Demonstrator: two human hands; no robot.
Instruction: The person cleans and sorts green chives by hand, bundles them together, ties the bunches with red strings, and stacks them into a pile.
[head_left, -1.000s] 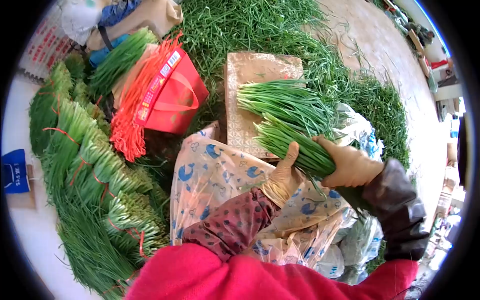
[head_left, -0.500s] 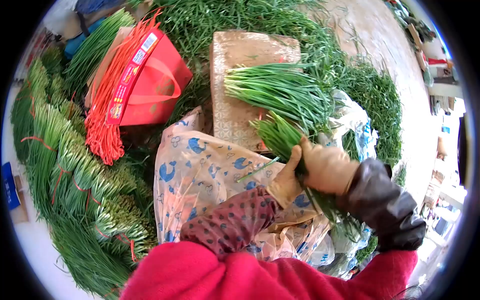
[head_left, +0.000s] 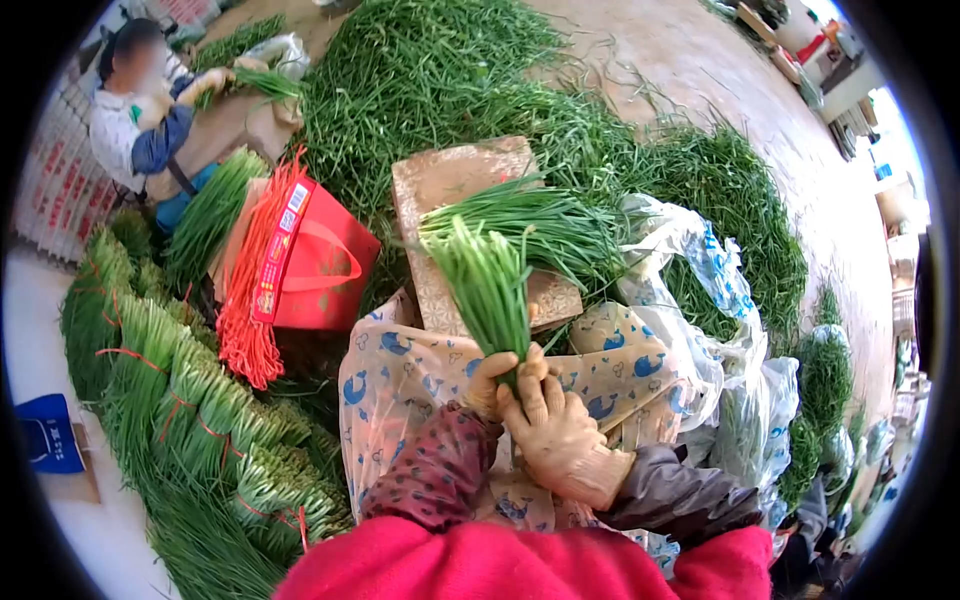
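Note:
Both gloved hands grip one bunch of green stalks [head_left: 482,290] in front of my body, pale ends pointing up and away. My left hand [head_left: 490,385] is wrapped round its lower part from the left. Pressed against it from the right, my right hand [head_left: 562,435] has its fingers closed round the same part. Behind the held bunch, more loose stalks [head_left: 560,222] lie across a patterned board [head_left: 430,185]. A whale-print plastic sheet [head_left: 400,385] spreads beneath my hands.
Tied bundles [head_left: 200,410] line the left side. A red bag [head_left: 330,265] with red ties [head_left: 250,320] stands left of the board. Loose greens [head_left: 430,70] are heaped behind. Plastic bags [head_left: 740,370] lie at right. Another person [head_left: 135,125] sits at the upper left, holding greens.
My hands have moved left and nearer my body, and the held bunch now stands more upright, its pale ends pointing away. The view has shifted, bringing the other person into sight.

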